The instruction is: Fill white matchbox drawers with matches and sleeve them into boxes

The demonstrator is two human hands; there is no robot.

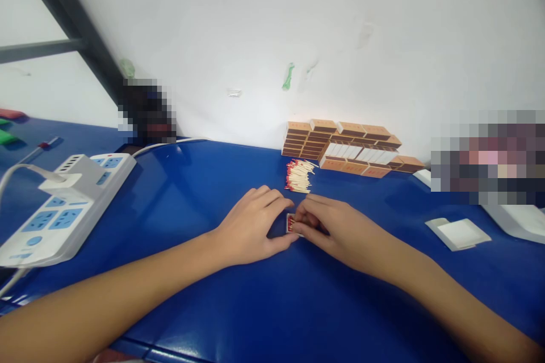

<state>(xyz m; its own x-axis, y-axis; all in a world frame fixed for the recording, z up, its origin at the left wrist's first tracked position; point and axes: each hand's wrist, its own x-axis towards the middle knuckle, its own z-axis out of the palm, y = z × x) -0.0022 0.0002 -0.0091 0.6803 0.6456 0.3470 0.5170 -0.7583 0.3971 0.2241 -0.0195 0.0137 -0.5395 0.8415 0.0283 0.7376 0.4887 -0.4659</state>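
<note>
A small white matchbox tray (290, 216) with red-tipped matches in it lies on the blue tabletop (238, 306). My left hand (251, 224) curves round the tray, thumb at its near edge and fingers by its far edge. Over the tray's right part, my right hand (327, 224) has its thumb and fingertips pinched together at the matches (291, 224); the fingers hide part of the tray. Just beyond my hands is a loose pile of matches (300, 176), red heads mostly to the left.
Stacked brown matchboxes (304, 139) and several white trays (361, 153) stand against the white wall (255, 22). A power strip (63, 210) with a plugged-in cable lies at left. White card pieces (462, 234) rest at right. Blurred patches cover both far sides.
</note>
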